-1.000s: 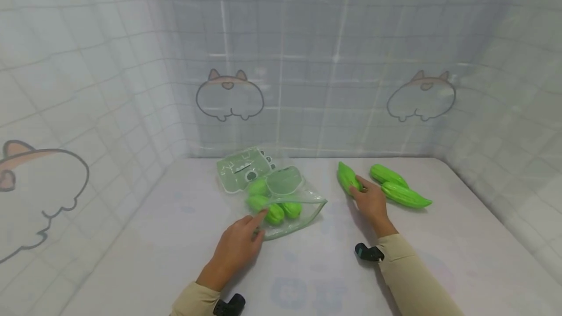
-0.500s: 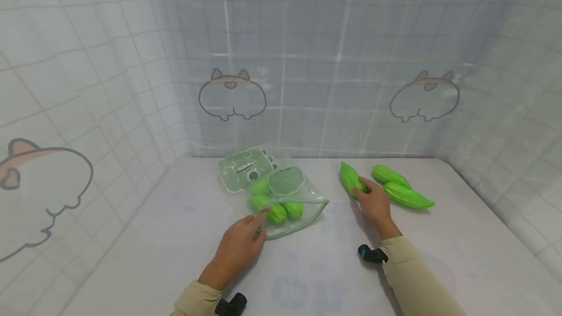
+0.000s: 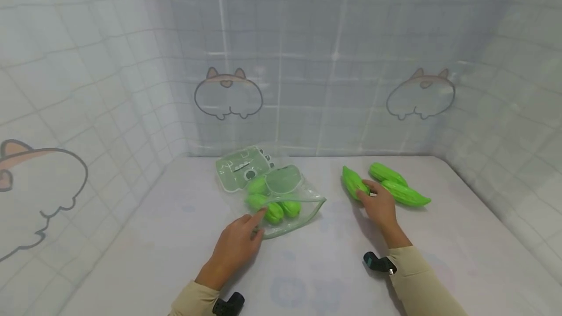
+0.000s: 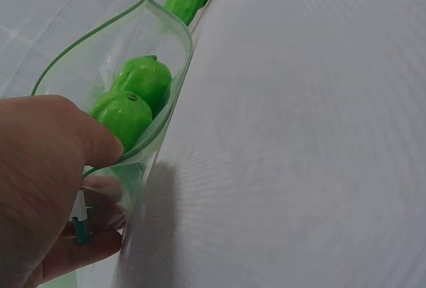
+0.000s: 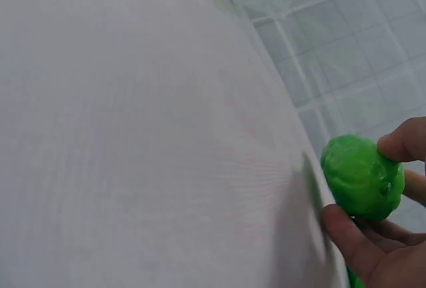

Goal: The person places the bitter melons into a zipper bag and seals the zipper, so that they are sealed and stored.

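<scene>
White wall (image 3: 307, 38) all round, ruled with grey squares and printed with cartoon animals. Below it, a white table (image 3: 333, 257) with faint markings. Tan sleeves (image 3: 423, 282) on both arms, coming in from the near side.

Clear bag (image 3: 284, 180) lying left of centre on the table, green-edged mouth gaping toward the person, pale green cartoon print toward the back.

Left hand (image 3: 234, 245) at the near left part of the mouth: thumb and fingers pinching the rim. Right hand (image 3: 381, 207), right of centre: thumb and fingertips pinching the near end of the held gourd (image 3: 353, 182), bright green and ridged. That gourd sits between bag and loose pair, nearer the pair; cannot tell whether its underside touches the table.

Just beyond the right hand, a front loose gourd (image 3: 406, 194) and a rear loose gourd (image 3: 388, 174), both lying slantwise, close together. At least four bagged gourds (image 3: 274, 213), two showing at the mouth in the left wrist view.

Small black device (image 3: 378, 262) at each wrist.
</scene>
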